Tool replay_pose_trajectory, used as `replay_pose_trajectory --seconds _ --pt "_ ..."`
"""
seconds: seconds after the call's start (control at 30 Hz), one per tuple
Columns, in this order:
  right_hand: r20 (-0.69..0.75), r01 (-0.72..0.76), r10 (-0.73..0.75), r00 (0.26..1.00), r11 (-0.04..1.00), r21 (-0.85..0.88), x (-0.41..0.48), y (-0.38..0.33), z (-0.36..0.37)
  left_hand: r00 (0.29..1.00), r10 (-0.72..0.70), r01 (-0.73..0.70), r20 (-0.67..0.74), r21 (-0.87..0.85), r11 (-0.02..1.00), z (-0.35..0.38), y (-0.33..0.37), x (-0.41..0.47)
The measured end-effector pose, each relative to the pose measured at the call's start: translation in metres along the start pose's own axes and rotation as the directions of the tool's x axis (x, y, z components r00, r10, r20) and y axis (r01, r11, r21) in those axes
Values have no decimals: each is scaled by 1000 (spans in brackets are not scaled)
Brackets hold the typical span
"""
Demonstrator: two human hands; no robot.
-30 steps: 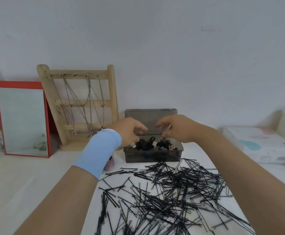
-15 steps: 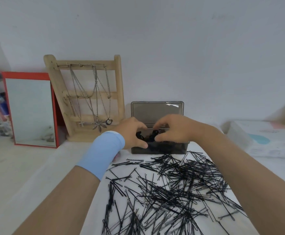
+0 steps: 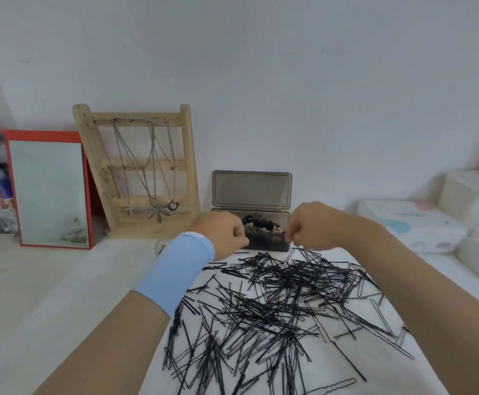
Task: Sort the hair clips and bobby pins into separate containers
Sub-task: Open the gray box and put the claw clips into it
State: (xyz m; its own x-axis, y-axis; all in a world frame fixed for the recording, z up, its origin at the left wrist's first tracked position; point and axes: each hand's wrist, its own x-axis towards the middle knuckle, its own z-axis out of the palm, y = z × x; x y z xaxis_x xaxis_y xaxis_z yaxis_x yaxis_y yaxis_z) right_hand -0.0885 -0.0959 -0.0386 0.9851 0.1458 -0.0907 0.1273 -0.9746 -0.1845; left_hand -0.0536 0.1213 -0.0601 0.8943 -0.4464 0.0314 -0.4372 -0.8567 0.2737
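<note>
Both hands have drawn back from over the box toward its near corners, fingers now curled. Nearest, bobby pins (image 3: pixel 272 309) lie heaped on the white cloth (image 3: pixel 375 363). Beyond, the left hand (image 3: pixel 222 235), above a blue wristband (image 3: pixel 175 269), is fisted at the box's (image 3: pixel 266 244) left front corner; the right hand (image 3: pixel 315 225) is curled at its right front corner; whether either pinches anything cannot be told. Hair clips (image 3: pixel 258 220) fill the box, lid (image 3: pixel 252 189) upright. Farther left stand a rack (image 3: pixel 138 166) and mirror (image 3: pixel 47 189).
</note>
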Motion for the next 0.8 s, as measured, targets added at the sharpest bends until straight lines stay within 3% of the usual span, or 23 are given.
replay_pose_trajectory --seconds 0.1,0.2,0.3,0.47,0.57,0.67,0.8 --pt "120 -78 110 987 966 -245 -3 11 30 969 -94 56 227 169 984 16 11 -3" --pt "116 -74 101 988 974 -216 -7 17 50 970 -92 38 226 230 972 26 17 -5" --pt "95 0 13 995 991 -134 -13 17 49 964 -45 1 261 168 986 30 24 -7" --pt "222 95 -123 967 987 132 -39 18 30 929 44 -37 368 -26 999 22 30 -10" --pt "85 90 -122 989 945 314 -50 32 14 947 34 -30 319 -17 999 22 37 -6" --pt "-17 -34 38 999 986 160 -53 56 11 940 20 -65 341 122 990 32 53 -4" --pt "188 -251 279 942 954 -163 -60 66 27 926 124 -153 356 54 987 42 70 -6"
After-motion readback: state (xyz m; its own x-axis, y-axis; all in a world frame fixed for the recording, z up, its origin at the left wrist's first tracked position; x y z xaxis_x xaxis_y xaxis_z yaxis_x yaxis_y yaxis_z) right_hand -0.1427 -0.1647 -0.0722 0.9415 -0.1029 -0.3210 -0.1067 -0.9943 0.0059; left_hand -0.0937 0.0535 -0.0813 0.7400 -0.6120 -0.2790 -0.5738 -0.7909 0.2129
